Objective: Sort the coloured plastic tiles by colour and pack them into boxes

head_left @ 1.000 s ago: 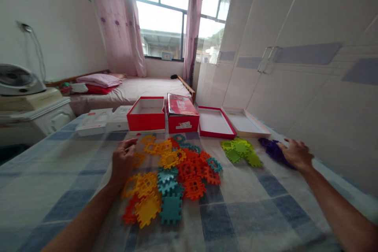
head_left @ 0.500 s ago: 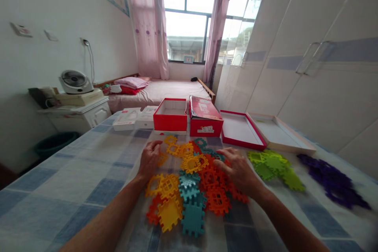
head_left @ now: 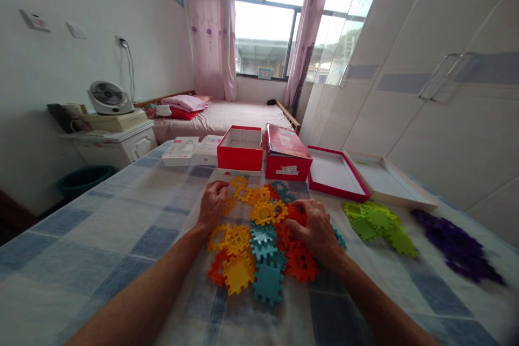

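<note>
Head view: my left hand and right hand curl loosely, grip unclear; orange tiles seem light, stiff: pinch edges.

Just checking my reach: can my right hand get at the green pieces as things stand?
Likely yes: your right hand is at the orange pieces, the green pieces lie uncovered to its right, and nothing tall stands between.

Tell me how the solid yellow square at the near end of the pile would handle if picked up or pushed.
The yellow square looks like thin moulded plastic, so it's probably stiff and light. Being flat, it would likely slide rather than roll. Its toothed edges might snag the orange piece at its left when pushed.
</note>
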The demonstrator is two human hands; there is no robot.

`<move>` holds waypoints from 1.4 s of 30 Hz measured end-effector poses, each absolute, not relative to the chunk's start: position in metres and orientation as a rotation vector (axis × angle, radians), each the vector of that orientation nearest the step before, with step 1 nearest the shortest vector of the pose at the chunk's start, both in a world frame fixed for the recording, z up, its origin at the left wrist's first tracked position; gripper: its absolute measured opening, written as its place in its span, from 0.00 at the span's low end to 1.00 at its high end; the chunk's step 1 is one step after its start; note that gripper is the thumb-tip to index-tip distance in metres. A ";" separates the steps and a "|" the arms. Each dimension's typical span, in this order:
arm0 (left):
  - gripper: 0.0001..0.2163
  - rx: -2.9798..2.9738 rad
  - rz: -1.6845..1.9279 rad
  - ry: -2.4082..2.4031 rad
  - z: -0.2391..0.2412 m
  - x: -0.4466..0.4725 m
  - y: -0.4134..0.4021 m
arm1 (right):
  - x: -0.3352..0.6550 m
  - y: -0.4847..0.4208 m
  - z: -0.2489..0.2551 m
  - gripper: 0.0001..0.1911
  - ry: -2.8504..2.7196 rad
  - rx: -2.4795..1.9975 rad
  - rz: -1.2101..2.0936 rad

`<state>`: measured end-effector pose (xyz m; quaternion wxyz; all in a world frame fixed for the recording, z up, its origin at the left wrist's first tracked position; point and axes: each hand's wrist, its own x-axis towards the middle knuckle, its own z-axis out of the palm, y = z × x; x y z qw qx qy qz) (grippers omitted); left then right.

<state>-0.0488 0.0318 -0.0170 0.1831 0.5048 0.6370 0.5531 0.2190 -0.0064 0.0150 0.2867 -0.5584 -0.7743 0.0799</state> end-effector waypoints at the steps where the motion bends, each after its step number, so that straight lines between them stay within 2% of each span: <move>1: 0.13 1.427 1.553 1.800 -0.017 -0.049 0.032 | 0.218 -0.008 0.015 0.15 -2.065 -1.485 0.218; 6: 0.14 1.424 1.532 1.816 -0.016 -0.048 0.031 | 0.217 -0.013 0.019 0.10 -2.036 -1.454 0.312; 14: 0.13 1.462 1.524 1.824 -0.016 -0.049 0.031 | 0.244 -0.004 0.036 0.13 -1.837 -1.349 0.631; 22: 0.13 1.492 1.508 1.837 -0.014 -0.049 0.030 | 0.248 -0.023 0.046 0.12 -2.180 -1.259 0.859; 24: 0.13 1.499 1.500 1.843 -0.014 -0.048 0.030 | 0.245 -0.029 0.049 0.19 -2.293 -1.273 0.764; 28: 0.14 1.518 1.480 1.851 -0.016 -0.049 0.032 | 0.246 -0.033 0.049 0.46 -2.554 -1.316 0.630; 32: 0.15 1.524 1.463 1.863 -0.018 -0.050 0.033 | 0.247 -0.028 0.039 0.59 -2.684 -1.423 0.589; 37: 0.14 1.544 1.437 1.876 -0.016 -0.051 0.032 | 0.241 -0.027 0.033 0.56 -2.675 -1.377 0.486; 42: 0.14 1.551 1.424 1.886 -0.014 -0.050 0.031 | 0.236 -0.037 0.043 0.44 -2.642 -1.349 0.453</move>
